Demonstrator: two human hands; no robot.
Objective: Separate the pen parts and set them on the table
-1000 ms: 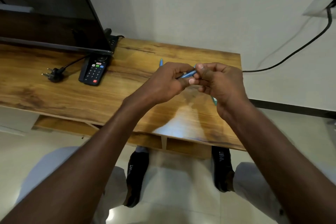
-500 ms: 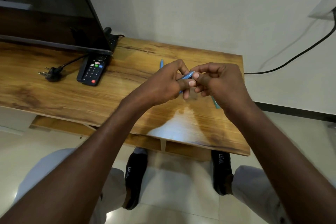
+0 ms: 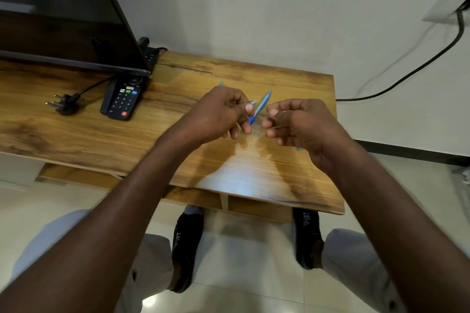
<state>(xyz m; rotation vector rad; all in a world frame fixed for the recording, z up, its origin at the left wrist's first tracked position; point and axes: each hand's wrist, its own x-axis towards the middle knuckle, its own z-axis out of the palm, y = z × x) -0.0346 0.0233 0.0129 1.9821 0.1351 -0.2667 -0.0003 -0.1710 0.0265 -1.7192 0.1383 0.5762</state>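
Note:
My left hand [image 3: 223, 114] pinches a short blue pen piece [image 3: 251, 102] between thumb and forefinger, and a thin metal tip pokes out below its fingers. A blue pen barrel [image 3: 262, 107] slants between my two hands, blurred, its lower end by my left fingers. I cannot tell whether it rests on the wooden table [image 3: 178, 84]. My right hand [image 3: 302, 124] hovers just right of it with fingers curled and thumb against forefinger; nothing shows in it.
A blue pen end [image 3: 220, 83] peeks out behind my left hand, and a teal piece [image 3: 300, 148] lies under my right. At the left stand a dark TV screen [image 3: 63, 20], a remote [image 3: 123, 100], a loose plug [image 3: 63, 104] and a power strip [image 3: 150, 54]. A black cable [image 3: 407, 73] runs along the wall.
My hands, joined on the blue pen a second ago, have pulled apart. The left keeps a pen piece, and the blue barrel now shows between them.

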